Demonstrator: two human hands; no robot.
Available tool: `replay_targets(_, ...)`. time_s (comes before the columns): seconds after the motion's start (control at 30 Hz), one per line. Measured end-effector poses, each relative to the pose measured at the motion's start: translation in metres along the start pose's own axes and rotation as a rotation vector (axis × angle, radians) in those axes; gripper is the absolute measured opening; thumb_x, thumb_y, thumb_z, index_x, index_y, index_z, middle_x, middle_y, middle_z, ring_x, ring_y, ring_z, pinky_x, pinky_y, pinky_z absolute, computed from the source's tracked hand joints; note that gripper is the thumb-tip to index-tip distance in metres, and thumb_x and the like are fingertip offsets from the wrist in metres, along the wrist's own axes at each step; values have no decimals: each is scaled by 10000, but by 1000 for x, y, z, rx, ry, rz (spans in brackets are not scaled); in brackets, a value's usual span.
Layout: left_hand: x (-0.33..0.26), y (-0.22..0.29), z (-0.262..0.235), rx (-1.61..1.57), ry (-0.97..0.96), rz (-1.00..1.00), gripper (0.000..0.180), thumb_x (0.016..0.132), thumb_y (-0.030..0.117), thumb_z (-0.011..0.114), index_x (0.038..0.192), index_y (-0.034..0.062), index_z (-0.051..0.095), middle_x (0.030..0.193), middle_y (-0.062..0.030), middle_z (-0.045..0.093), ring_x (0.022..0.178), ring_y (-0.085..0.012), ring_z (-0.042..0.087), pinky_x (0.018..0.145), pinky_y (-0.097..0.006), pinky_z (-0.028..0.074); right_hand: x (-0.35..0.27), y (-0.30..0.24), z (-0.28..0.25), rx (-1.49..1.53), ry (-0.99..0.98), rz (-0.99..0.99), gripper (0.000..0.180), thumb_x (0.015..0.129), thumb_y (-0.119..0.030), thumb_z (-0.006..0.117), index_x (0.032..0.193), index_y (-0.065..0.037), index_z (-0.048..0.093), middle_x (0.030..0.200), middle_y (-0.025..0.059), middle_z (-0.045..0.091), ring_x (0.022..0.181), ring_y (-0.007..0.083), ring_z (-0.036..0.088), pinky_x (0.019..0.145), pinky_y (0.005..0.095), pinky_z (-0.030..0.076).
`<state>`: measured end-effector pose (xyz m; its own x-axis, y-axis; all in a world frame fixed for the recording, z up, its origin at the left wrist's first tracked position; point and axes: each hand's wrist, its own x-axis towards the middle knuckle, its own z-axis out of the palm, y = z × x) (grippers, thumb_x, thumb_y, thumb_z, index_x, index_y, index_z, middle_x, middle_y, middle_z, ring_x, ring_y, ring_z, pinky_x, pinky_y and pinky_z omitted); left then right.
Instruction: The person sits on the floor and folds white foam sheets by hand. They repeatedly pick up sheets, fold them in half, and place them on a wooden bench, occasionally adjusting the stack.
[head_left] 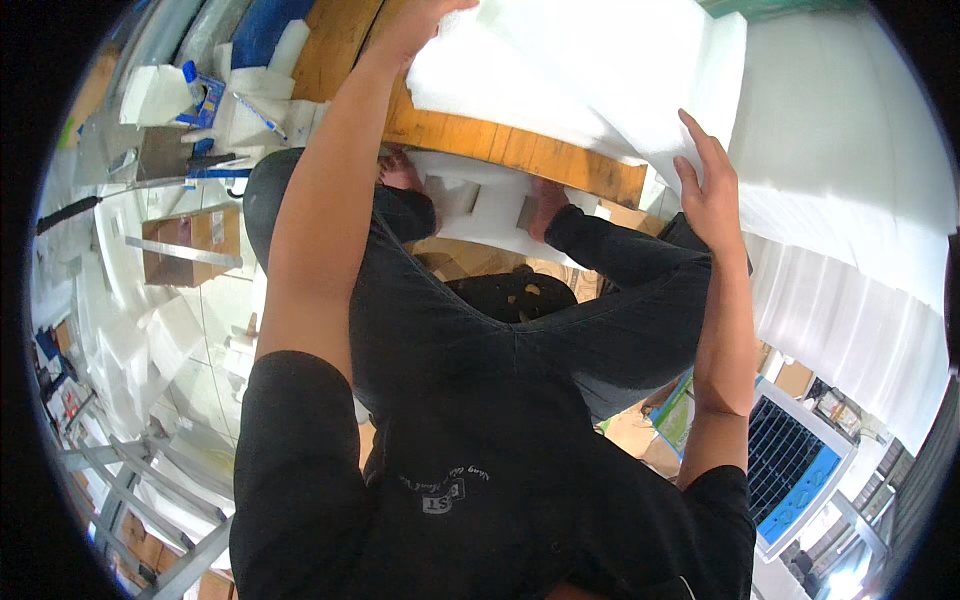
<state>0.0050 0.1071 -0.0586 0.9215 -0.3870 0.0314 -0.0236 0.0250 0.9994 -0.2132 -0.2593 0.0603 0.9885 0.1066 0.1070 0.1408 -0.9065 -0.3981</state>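
A white foam sheet (pixel 560 70) lies over a wooden table (pixel 500 140) in front of me, its right part raised in a fold. My left hand (pixel 420 28) is at the sheet's left edge, near the top of the view. One of its digits reaches over the foam, and the rest are cut off or hidden. My right hand (pixel 712 195) is beside the sheet's right edge, its fingers stretched and apart. The fingertips are close to the foam; whether they touch it I cannot tell.
Wide white foam sheeting (pixel 840 130) hangs at the right. A blue-and-white air cooler (pixel 800 470) stands at the lower right. To the left are a cardboard box (pixel 190 247), a blue marker (pixel 192 80), a pen (pixel 260 115), foam scraps and metal bars (pixel 150 480).
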Motion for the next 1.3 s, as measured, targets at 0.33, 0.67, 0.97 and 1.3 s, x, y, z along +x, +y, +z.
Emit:
replay_targets(0.33,-4,-7,10,-217,162,-10,468,1082,252,496,1440,-40,567,1333,-134,650,1166,-201,615,1011,-308,460,16,-1,26,-239,-37,-98,622,944,-52,650,1504,-301,542,1129,108,646,1035,275,625,982,441,488)
replay_targets(0.67,0,-17,4,-183,132,40,478,1090,264,478,1453,-38,552,1308,-133,665,1157,-209,624,1001,-317,468,22,-1,31,-332,-10,-137,634,938,-52,665,1504,-314,548,1121,88,655,1040,249,622,972,419,483)
replay_targets(0.97,-2,-10,11,-229,120,-13,486,1094,263,469,1457,-51,542,1314,-143,663,1151,-216,629,1004,-321,468,20,-5,30,-350,-19,-136,632,927,-39,674,1487,-311,565,1135,88,655,1052,252,626,958,421,484)
replay_targets(1.3,1,-19,7,-185,182,2,474,1077,288,527,1391,-59,605,1268,-147,686,1120,-219,643,982,-317,478,21,-5,29,-335,-37,-144,629,927,-38,669,1480,-322,570,1157,89,653,1071,256,626,972,422,490)
